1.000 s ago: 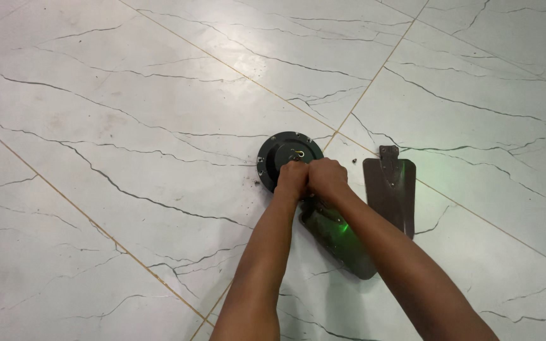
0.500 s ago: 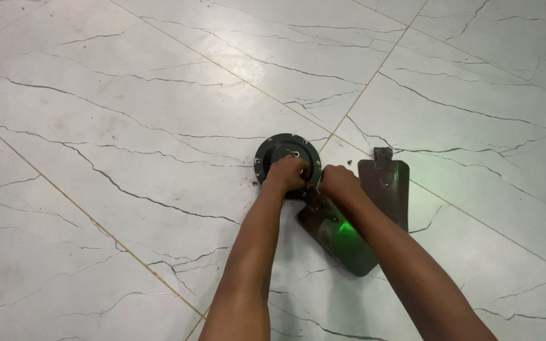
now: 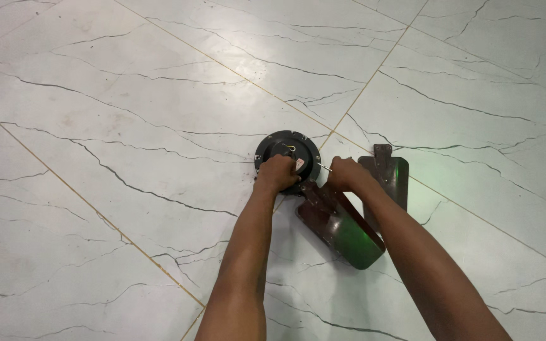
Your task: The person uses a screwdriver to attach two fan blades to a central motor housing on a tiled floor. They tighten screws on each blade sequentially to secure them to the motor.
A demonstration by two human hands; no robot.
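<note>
Our left hand is closed over the near edge of a round black motor housing that sits flat on the floor, fingers curled down on its rim and gripping it. Our right hand is just to the right of the housing, closed into a narrow pinch around a thin metal tool, whose slim tip points left toward the housing; what kind of tool it is we cannot tell. The two hands are near each other but apart.

A dark brown fan blade lies on the floor below the hands, its narrow bracket end up against the housing and its wide end reaching toward us, with a green glow across its surface. A second fan blade of the same colour lies just beyond our right wrist, its bracket end pointing away from us, apart from the housing. Both forearms stretch out from the bottom of the view.

The floor is white marble-pattern tile with dark veins and thin gold-coloured grout lines. A few dark specks lie just left of the housing.
</note>
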